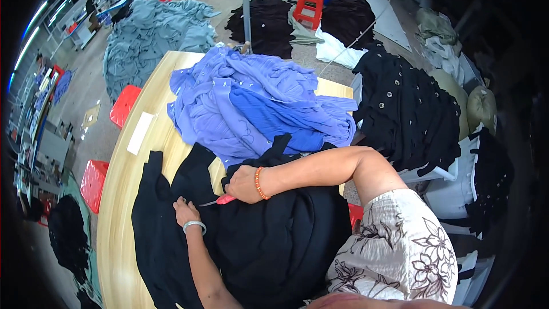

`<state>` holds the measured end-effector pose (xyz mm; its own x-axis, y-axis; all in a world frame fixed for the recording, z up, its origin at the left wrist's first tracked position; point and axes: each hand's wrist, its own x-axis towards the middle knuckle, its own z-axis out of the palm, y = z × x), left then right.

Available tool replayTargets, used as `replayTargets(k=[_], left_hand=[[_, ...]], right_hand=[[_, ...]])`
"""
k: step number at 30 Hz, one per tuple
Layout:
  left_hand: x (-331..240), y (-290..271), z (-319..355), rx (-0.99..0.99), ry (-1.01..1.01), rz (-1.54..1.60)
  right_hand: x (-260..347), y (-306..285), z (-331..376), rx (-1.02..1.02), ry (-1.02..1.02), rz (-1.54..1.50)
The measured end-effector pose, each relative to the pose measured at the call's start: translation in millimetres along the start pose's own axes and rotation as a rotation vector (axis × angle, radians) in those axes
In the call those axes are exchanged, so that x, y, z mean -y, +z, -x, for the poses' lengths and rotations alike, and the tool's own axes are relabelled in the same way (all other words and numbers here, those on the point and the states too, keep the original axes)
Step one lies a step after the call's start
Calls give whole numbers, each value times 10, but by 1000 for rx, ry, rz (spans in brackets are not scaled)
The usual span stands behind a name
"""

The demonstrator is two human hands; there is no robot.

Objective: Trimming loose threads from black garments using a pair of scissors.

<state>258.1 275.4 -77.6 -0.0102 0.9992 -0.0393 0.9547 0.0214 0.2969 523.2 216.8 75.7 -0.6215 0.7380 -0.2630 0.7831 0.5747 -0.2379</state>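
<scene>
Black garments (274, 240) are spread over the near part of a curved wooden table (123, 217). My left hand (186, 213), with a pale bangle at the wrist, pinches black cloth near the left side of the pile. Just right of it, my right hand (244, 185), wearing an orange bead bracelet, is closed round a red-handled tool (225, 199) with a thin metal blade. The blade points left, toward my left fingers, and lies close over the cloth. Its exact kind is hard to make out, as my hand covers part of the handle.
Beyond the black cloth lies a heap of purple-blue garments (229, 100). A white strip (140, 133) sits on the table's left. Red stools (94, 180) stand along that edge. Grey-green garments (160, 37) pile up behind; black garments with eyelets (409, 109) hang at right. A metal pole (246, 6) rises behind.
</scene>
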Motion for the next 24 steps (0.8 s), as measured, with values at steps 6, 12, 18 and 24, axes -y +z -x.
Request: replayTargets(k=[6,12,18,24], left_hand=[[-309,-1,17,-26,-82,108],[24,205,119,-107,121,328],[225,-392,773,-112,250,513],[1336,-914,1813,-533,-237,128]], right_hand=[[7,119,2,-118,106,28],[6,171,46,33,-2,-71],[-137,17,141,-80,20,-113],[-345,-162,514,-62,251,-81]])
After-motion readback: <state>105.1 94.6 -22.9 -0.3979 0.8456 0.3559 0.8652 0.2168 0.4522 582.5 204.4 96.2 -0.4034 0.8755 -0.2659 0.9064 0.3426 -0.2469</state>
